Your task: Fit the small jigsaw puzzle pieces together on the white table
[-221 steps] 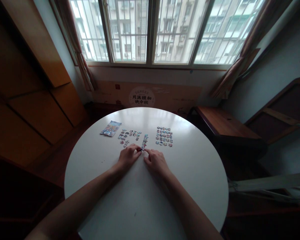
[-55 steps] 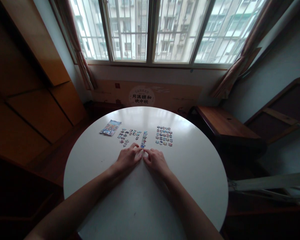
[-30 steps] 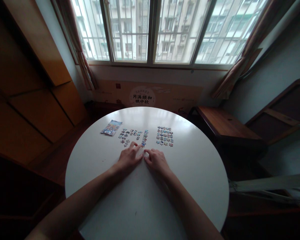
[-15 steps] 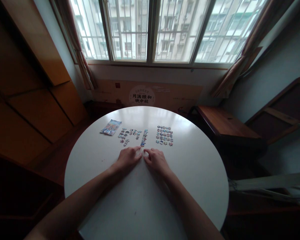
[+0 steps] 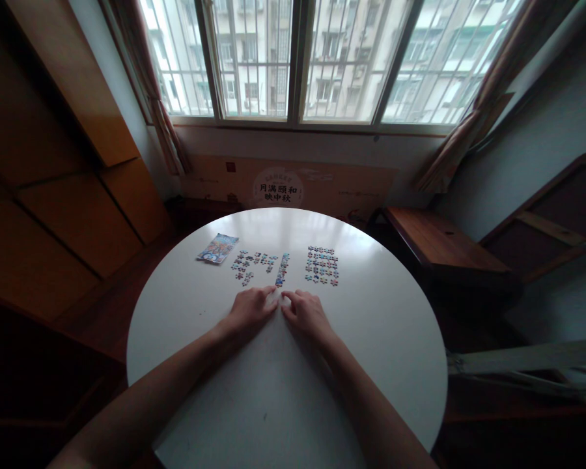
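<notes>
A narrow strip of joined jigsaw pieces (image 5: 282, 268) lies on the white round table, its near end just ahead of my hands. My left hand (image 5: 252, 306) rests on the tabletop, its index fingertip at the near end of the strip and its thumb apart below. To the right, my right hand (image 5: 304, 310) lies with loosely bent fingers, index and thumb apart, pointing inward. No piece shows in either hand. Loose jigsaw pieces (image 5: 245, 264) are scattered left of the strip. On its right, more jigsaw pieces (image 5: 321, 264) are laid out in rows.
A colourful picture sheet (image 5: 217, 249) lies at the table's far left. The round table (image 5: 381, 339) has its curved edge around the work. Beyond it stand a wooden side table (image 5: 434, 236) on the right and wooden cabinets (image 5: 73, 228) on the left.
The view has shifted very slightly. Both hands and the jigsaw pieces stay where they were.
</notes>
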### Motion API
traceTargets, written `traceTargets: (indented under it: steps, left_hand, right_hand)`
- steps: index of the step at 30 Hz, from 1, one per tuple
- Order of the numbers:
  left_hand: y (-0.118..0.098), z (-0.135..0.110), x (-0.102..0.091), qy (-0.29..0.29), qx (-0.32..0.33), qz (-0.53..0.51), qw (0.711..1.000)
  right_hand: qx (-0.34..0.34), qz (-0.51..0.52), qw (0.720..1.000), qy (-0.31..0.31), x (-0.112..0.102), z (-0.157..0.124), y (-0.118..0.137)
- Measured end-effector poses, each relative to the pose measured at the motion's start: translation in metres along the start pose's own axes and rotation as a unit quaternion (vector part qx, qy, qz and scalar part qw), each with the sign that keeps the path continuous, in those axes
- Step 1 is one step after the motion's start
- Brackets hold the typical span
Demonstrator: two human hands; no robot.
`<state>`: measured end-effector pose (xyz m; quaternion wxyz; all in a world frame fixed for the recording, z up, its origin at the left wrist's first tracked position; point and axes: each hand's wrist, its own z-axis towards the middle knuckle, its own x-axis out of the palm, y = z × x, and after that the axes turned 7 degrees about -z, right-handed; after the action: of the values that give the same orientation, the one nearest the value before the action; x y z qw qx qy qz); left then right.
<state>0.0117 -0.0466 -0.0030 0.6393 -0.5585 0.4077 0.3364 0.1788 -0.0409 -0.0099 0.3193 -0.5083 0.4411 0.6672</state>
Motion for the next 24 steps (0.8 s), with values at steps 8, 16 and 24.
traceTargets:
  steps: [8, 16, 24]
  left_hand:
    - [0.0014, 0.0004, 0.0018, -0.008, 0.007, 0.009, 1.000]
    - [-0.0005, 0.0002, 0.0001, -0.002, -0.003, 0.002, 1.000]
    - [-0.0023, -0.0009, -0.0018, 0.007, -0.010, -0.009, 1.000]
  right_hand:
    - [-0.006, -0.008, 1.000, -0.007, 0.0015, 0.0004, -0.0011]
    - [-0.004, -0.010, 1.000, 0.002, -0.0002, -0.0002, -0.0003]
    - [0.000, -0.009, 1.000, 0.005, -0.0012, -0.0009, 0.0006]
